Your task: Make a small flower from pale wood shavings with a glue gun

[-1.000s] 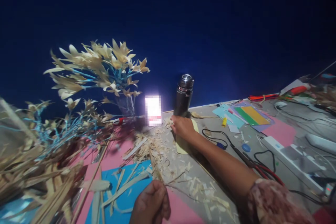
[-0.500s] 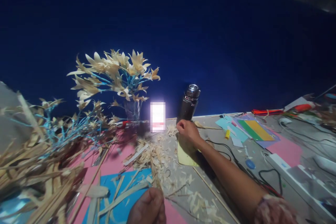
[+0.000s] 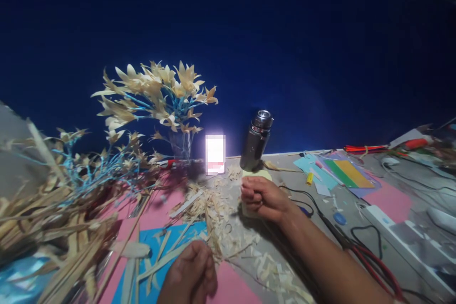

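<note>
Bare right hand (image 3: 265, 197) drawn back from dark cylindrical flask with silver lid (image 3: 254, 145); flask base uncovered, hand now held above pale yellow paper sheet (image 3: 249, 211). Work seemingly brought nearer, flask left untouched. Right fingers curled, pressed together; bare left hand (image 3: 192, 270) likewise curled, above blue paper sheet (image 3: 151, 236). Whether anything thin is pinched in either cannot be told. Clear glass-like vase (image 3: 181, 145) filled with cream-petalled, blue-stemmed flowers (image 3: 153, 88). Flask lidded, contents unseen.
</note>
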The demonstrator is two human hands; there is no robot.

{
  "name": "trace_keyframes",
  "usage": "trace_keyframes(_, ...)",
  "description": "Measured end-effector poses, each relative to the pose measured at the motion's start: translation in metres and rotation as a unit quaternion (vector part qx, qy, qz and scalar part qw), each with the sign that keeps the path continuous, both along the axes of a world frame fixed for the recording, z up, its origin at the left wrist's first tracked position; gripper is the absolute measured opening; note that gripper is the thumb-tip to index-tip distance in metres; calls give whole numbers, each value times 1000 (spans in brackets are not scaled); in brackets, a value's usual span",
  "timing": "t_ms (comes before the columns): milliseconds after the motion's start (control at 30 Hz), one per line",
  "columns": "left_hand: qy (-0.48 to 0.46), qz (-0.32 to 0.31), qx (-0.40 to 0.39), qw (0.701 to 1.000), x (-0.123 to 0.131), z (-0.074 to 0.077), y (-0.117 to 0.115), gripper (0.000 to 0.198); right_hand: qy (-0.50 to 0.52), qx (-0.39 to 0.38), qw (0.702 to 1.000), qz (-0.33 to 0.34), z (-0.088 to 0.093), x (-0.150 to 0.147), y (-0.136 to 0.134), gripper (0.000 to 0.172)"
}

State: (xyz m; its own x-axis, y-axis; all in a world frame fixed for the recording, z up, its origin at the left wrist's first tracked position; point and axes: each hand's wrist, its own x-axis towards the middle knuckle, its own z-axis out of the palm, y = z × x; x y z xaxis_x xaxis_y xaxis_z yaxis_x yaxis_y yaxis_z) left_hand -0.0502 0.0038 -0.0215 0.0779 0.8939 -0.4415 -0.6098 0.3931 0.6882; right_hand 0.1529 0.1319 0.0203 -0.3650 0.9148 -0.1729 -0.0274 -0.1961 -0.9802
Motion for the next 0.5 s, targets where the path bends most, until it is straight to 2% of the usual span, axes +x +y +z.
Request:
trace_keyframes(33, 4, 20, -6, 1000, 1, 6, 1, 42, 43, -24, 998, 27, 1, 0, -13, 49)
trace_keyframes(100, 14, 27, -8, 1000, 4, 18, 3, 34, 179, -110, 974, 83, 1, -2, -38, 43)
trace_keyframes(167, 9, 20, -5, 1000, 8, 26, 5, 31, 226, -147, 959, 83, 2, -5, -57, 36)
trace_keyframes(333, 48, 18, 15, 999, 15, 36, -1, 39, 181, -150, 971, 38, 3, -12, -82, 32)
trace_keyframes(500, 75, 11, 31, 997, 17, 38, -8, 35, 172, -148, 974, 11, -1, -16, -92, 29)
